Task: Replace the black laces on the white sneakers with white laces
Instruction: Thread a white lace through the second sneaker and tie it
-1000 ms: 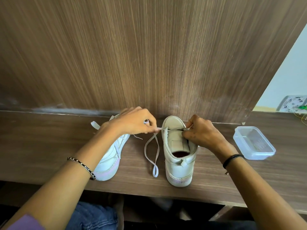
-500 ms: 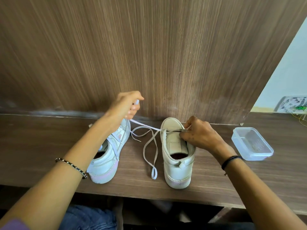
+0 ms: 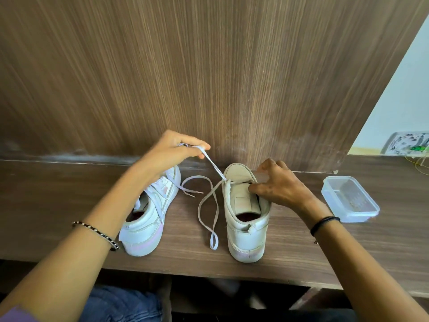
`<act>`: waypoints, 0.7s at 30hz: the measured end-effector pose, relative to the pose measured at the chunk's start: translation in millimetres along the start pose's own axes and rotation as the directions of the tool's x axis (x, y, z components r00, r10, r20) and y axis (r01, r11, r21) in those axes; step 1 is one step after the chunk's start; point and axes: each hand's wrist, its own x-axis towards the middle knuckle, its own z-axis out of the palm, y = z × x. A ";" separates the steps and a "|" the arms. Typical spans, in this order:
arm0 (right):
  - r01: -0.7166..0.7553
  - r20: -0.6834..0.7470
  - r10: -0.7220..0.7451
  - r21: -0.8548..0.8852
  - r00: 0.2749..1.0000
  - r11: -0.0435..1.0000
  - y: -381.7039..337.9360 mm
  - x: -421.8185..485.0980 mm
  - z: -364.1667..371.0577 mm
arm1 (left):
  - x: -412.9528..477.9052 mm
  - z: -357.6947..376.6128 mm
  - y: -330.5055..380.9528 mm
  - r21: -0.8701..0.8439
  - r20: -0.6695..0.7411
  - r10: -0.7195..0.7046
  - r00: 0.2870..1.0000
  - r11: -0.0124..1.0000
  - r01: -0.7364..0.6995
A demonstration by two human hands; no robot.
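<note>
Two white sneakers stand on the wooden desk (image 3: pixel 58 205), heels toward me. The left sneaker (image 3: pixel 151 219) carries a white lace. The right sneaker (image 3: pixel 243 219) has a white lace (image 3: pixel 209 205) running from an eyelet on its left side, with a long loop lying on the desk between the shoes. My left hand (image 3: pixel 171 152) pinches the lace's upper end and holds it taut above the left shoe's toe. My right hand (image 3: pixel 278 184) pinches the right sneaker's tongue near the top. No black lace is visible.
A clear plastic container (image 3: pixel 349 198) sits on the desk to the right of the shoes. A wood panel wall (image 3: pixel 209 77) rises directly behind the desk. Wires and a patterned object (image 3: pixel 408 142) lie at the far right edge.
My left hand has pulled the lace up and to the left out of the right sneaker's eyelet, drawing it taut. My right hand stays on the tongue.
</note>
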 end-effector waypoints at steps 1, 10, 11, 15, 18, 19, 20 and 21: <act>0.006 0.011 -0.006 0.006 1.000 1.000 0.2 0.8 0.1 | -1.1 1.0 0.2 -0.048 0.019 -0.035 0.999 0.998 0.036; 0.069 0.043 -0.070 0.022 0.997 0.997 0.5 2.4 1.4 | 1.0 28.0 0.7 0.037 0.204 -0.197 0.959 0.980 0.193; 0.081 0.035 -0.081 0.020 0.996 0.997 1.1 3.0 1.9 | -0.2 31.5 0.3 0.111 0.219 -0.212 0.952 0.975 0.192; 0.156 0.013 -0.156 0.023 0.988 0.988 1.1 3.8 2.3 | -4.7 37.1 -4.6 0.408 0.254 -0.223 0.941 0.907 0.105; 0.234 0.014 -0.234 -0.002 0.972 0.972 -0.4 3.4 2.4 | -5.6 38.0 -12.2 0.535 0.324 -0.127 0.937 0.842 -0.071; 0.262 0.007 -0.262 -0.023 0.965 0.965 -1.3 3.6 3.1 | -5.4 39.6 -14.4 0.565 0.330 -0.085 0.940 0.816 -0.124; 0.292 0.000 -0.293 -0.052 0.956 0.955 -2.1 4.4 4.2 | -4.3 41.8 -16.3 0.609 0.317 -0.040 0.948 0.775 -0.171; 0.322 -0.009 -0.324 -0.084 0.946 0.943 -3.5 5.5 6.4 | -2.1 44.2 -19.3 0.655 0.299 0.002 0.954 0.727 -0.207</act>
